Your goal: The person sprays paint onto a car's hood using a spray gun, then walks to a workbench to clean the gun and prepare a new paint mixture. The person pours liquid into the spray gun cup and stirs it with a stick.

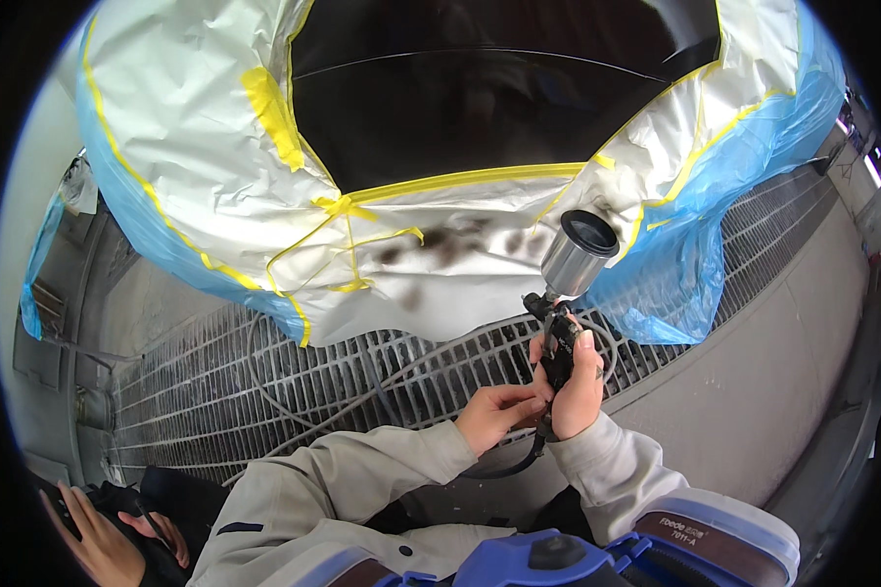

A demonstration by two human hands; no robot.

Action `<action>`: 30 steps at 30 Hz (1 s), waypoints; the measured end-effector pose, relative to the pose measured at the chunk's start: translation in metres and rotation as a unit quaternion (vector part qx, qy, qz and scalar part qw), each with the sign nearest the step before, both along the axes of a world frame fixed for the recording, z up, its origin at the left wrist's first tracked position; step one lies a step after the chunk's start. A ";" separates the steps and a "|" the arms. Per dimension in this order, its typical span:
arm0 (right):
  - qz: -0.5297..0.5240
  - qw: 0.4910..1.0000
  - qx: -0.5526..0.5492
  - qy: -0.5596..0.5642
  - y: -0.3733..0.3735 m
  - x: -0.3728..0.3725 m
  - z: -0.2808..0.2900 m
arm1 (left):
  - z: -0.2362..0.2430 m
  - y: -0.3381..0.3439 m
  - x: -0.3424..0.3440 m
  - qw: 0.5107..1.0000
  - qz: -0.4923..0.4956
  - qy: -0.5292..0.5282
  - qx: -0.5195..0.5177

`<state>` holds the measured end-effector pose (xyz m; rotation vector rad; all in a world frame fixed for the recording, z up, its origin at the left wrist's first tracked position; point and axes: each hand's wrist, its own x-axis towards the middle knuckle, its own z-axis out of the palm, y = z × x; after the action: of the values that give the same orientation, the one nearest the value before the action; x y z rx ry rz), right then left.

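A black spray gun (pixel 561 357) with a silver, open-topped metal cup (pixel 576 264) is in my right hand (pixel 581 391), whose fingers wrap round the handle with the thumb along it. My left hand (pixel 501 416) is closed in a pinch against the low left side of the handle; the small part under its fingertips is hidden. A dark hose (pixel 519 467) runs down from the gun. Beyond the cup stands a vehicle panel, glossy black (pixel 460 117), framed by white masking sheet (pixel 196 166) and yellow tape (pixel 470 181). Dark spray marks (pixel 445 247) stain the sheet below the panel.
Blue plastic film (pixel 666 284) hangs down both sides. Underfoot, hoses (pixel 347 416) lie over a metal floor grating (pixel 440 377) beside grey floor (pixel 724 411). Another person's hands (pixel 103 538) show at lower left, one near a dark object. A blue respirator (pixel 548 558) fills the lower edge.
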<state>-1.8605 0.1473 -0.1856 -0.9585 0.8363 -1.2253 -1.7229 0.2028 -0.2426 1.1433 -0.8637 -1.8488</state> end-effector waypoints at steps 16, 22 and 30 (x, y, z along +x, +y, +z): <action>-0.012 0.999 0.027 0.020 -0.009 0.000 -0.001 | -0.025 0.008 -0.010 1.000 -0.013 0.019 -0.019; -0.017 0.999 0.024 0.043 -0.012 0.002 -0.002 | -0.022 0.011 -0.011 0.998 -0.039 -0.022 -0.044; -0.010 0.998 0.038 0.049 -0.010 0.006 -0.002 | -0.023 0.013 -0.010 0.997 -0.039 -0.023 -0.062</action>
<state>-1.8542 0.1377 -0.1876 -0.9566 0.9660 -1.1627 -1.7334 0.2154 -0.2652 1.0924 -1.0491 -1.8100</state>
